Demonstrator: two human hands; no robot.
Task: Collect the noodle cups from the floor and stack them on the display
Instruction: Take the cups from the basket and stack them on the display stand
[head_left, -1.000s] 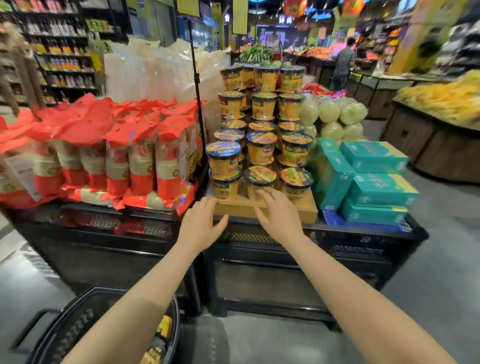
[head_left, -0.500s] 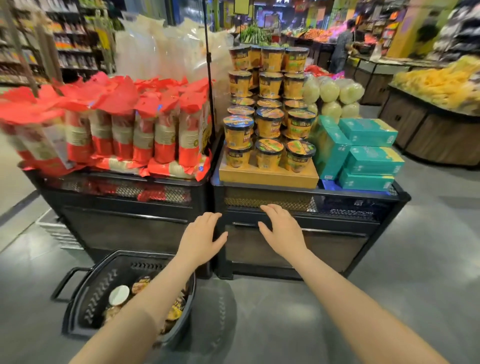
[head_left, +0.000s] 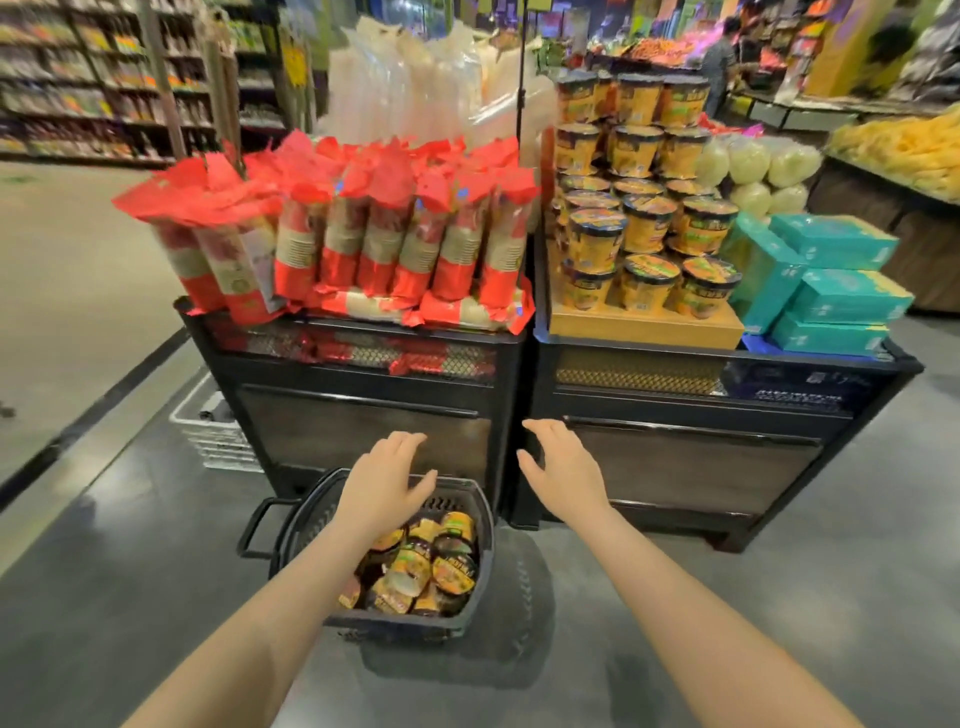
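Observation:
A black shopping basket (head_left: 480, 525) stands on the floor in front of the display stands, holding several yellow noodle cups (head_left: 431, 564). My left hand (head_left: 382, 480) hovers over the basket's far side, fingers spread and empty. My right hand (head_left: 563, 467) is beside it to the right, above the floor, also spread and empty. On the right stand, a tiered pile of yellow noodle cups (head_left: 639, 223) rises from a yellow box (head_left: 644, 327).
The left black stand (head_left: 363, 410) carries red-wrapped packs (head_left: 363, 239). Teal boxes (head_left: 831, 280) sit right of the stacked cups. A white crate (head_left: 213, 431) lies on the floor at left. Produce bins and a person stand at the far right.
Both hands have dropped from the yellow box at the display edge down to basket height. The view has tilted down, bringing the basket and its cups into sight.

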